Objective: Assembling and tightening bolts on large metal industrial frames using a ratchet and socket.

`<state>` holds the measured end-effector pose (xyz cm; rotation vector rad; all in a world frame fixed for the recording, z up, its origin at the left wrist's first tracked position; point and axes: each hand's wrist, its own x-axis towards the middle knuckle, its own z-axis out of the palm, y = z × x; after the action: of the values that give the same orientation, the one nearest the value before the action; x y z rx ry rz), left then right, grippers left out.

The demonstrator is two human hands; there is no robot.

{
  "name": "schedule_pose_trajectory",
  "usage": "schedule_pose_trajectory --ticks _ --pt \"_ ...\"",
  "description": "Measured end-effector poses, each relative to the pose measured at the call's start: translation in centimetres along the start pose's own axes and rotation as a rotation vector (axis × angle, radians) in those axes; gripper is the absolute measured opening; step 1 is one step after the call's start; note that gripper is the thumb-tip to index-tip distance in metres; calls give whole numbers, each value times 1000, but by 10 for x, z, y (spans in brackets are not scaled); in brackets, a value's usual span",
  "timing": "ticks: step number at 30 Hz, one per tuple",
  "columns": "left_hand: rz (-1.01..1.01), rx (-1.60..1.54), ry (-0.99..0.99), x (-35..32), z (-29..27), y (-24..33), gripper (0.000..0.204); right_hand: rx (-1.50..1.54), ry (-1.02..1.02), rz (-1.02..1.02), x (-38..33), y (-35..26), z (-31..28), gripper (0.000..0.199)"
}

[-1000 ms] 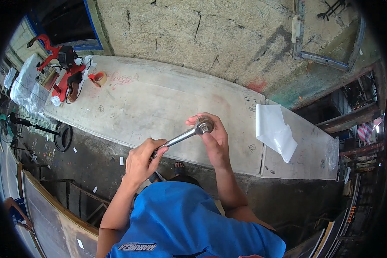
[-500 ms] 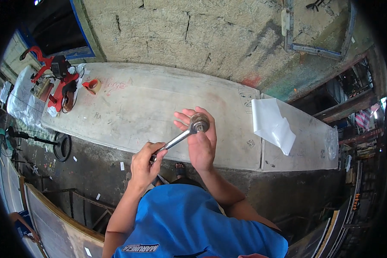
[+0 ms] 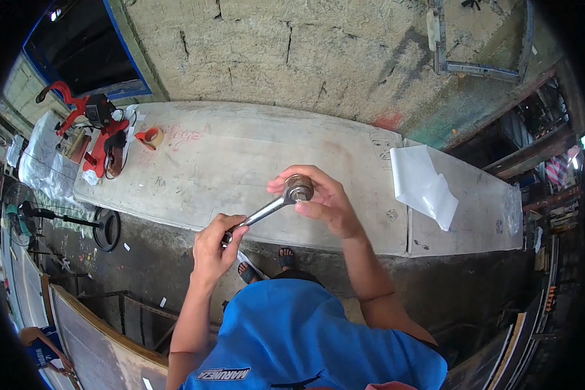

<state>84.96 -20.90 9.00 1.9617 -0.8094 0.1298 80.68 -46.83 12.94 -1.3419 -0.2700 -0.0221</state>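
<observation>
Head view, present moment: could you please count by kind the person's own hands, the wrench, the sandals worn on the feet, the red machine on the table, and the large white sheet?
Own hands: 2 (left hand, right hand)
Wrench: 1
Sandals: 2 (left sandal, right sandal)
Red machine: 1
Large white sheet: 1
Total: 7

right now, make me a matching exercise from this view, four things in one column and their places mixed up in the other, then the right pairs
Things
1. ratchet wrench
2. tape roll
3. white sheet
4. pedestal fan

Places
A. lying across the seam in the tabletop
B. standing on the floor, at the left of the picture
C. gripped by its handle in the left hand
D. just right of the red machine

Right pairs: 1-C, 2-D, 3-A, 4-B
</observation>
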Motion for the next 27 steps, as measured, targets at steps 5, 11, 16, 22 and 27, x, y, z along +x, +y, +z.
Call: schedule_pose_trajectory --ticks 5,11,16,22,27 --pt "-8 -144 102 -2 14 -2 19 211 329 -355 8 35 49 62" --pt "-160 -461 51 -10 26 -28 17 194 171 -458 20 45 44 62" --pt "-417 -1055 -189 -4 36 -34 20 92 272 -272 11 36 29 57" --pt "-510 -1156 -313 14 41 -23 24 -179 442 -368 6 43 9 41" --pt "-639 -1110 -361 28 76 -64 23 -146 558 -183 21 86 -22 31"
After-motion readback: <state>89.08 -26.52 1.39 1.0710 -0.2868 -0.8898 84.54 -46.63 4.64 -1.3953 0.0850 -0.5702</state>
